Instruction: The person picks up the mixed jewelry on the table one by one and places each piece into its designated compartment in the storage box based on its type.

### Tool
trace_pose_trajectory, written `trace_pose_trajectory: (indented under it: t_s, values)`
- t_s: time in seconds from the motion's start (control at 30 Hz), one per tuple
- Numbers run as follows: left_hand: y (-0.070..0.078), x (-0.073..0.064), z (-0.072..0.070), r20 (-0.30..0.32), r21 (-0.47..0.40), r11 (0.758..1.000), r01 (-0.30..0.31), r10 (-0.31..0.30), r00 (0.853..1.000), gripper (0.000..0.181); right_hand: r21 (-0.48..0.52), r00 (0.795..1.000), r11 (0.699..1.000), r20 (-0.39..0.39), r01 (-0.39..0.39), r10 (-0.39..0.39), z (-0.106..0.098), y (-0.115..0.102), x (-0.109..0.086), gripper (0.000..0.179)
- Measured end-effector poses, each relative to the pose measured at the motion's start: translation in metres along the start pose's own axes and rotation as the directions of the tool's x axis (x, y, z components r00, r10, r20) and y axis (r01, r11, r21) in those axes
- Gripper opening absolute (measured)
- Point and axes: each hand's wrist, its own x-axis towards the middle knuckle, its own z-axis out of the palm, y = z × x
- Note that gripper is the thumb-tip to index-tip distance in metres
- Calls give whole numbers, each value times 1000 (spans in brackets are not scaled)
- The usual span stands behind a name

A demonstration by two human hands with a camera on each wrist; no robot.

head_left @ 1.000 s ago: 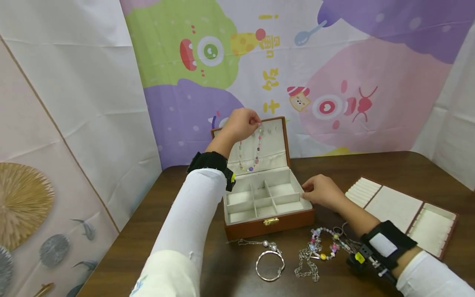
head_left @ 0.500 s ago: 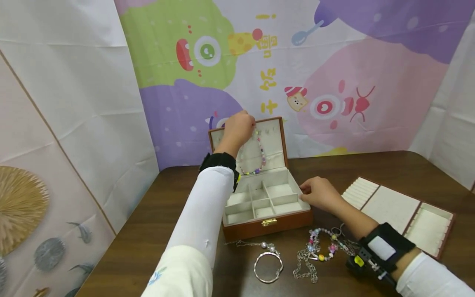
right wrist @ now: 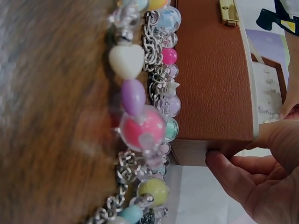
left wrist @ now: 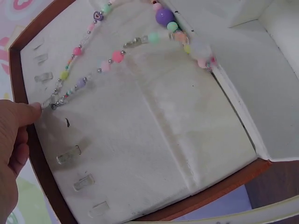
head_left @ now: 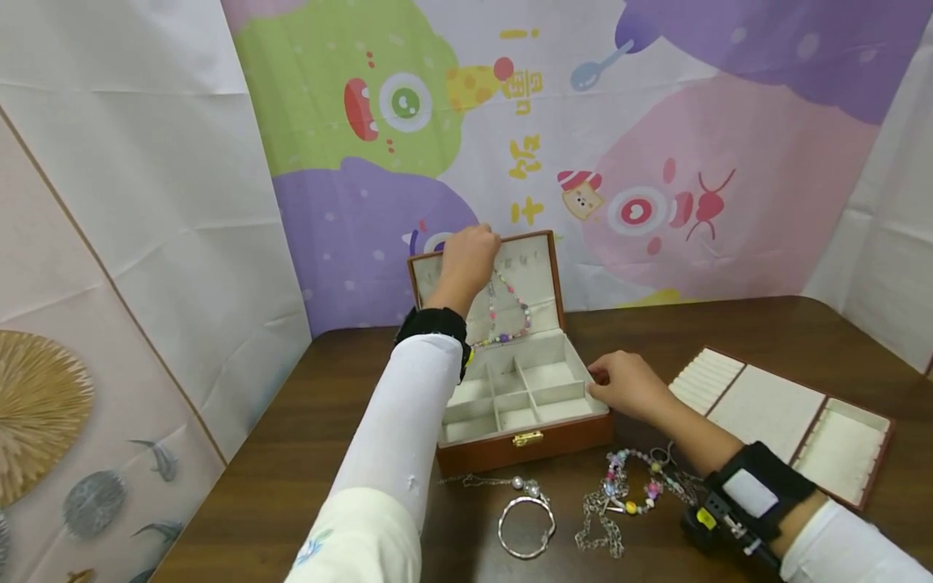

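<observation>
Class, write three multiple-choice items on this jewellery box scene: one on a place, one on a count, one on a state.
1. Where does the beaded necklace hang?
A. inside the lid
B. on the table
C. on the flat tray

2. How many hands touch the jewellery box?
A. none
B. one
C. two

3. The box lid is
A. shut
B. raised
C. detached

Answers: 1 A, the left hand holds its end against the lid lining. 2 C, the right hand holds the box's right side. 3 B, it stands upright behind the compartments.
</observation>
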Motion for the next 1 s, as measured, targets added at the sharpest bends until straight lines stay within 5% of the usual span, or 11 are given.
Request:
trace_pose_trajectory:
  t_s: [0.17, 0.37, 0.5, 0.57, 0.6, 0.7, 0.77, 0.8, 0.87, 1.0]
  values:
    - [-1, 0, 1, 2, -24, 1000, 14, -14, 1000, 21, -10, 1000, 1000, 0, 14, -14, -2, -1, 0, 29]
    - [1, -12, -5, 32, -154, 988, 5, 0, 999, 13, -19, 1000, 1000, 13, 6, -6, -2, -1, -1, 31]
    - [0, -20, 0, 135, -257, 966, 19, 17, 991, 23, -23, 1000, 1000, 14, 10, -9, -2, -2, 0, 30]
    - [0, -24, 2, 265, -271, 962, 44, 30, 964, 23, -28, 1000, 1000, 14, 13, -12, -2, -2, 1, 30]
    - [0, -27, 2, 362, -263, 962, 68, 33, 932, 25, -29, 1000, 999, 14, 14, -14, -2, -1, 1, 30]
    - [1, -36, 7, 605, -188, 976, 109, 27, 796, 25, -34, 1000, 999, 11, 14, -14, -2, -1, 1, 30]
    - [0, -42, 12, 712, -144, 978, 147, -1, 702, 22, -35, 1000, 999, 9, 13, -12, -1, -1, 0, 29]
    - [0, -45, 15, 730, -136, 978, 157, -8, 684, 21, -34, 1000, 999, 10, 12, -12, -1, -1, 0, 29]
    - [-1, -50, 21, 723, -135, 975, 178, -26, 691, 17, -33, 1000, 999, 12, 12, -12, 0, -1, 0, 29]
    - [1, -56, 30, 665, -152, 973, 172, -28, 746, 23, -30, 1000, 999, 21, 13, -13, 0, -2, -1, 28]
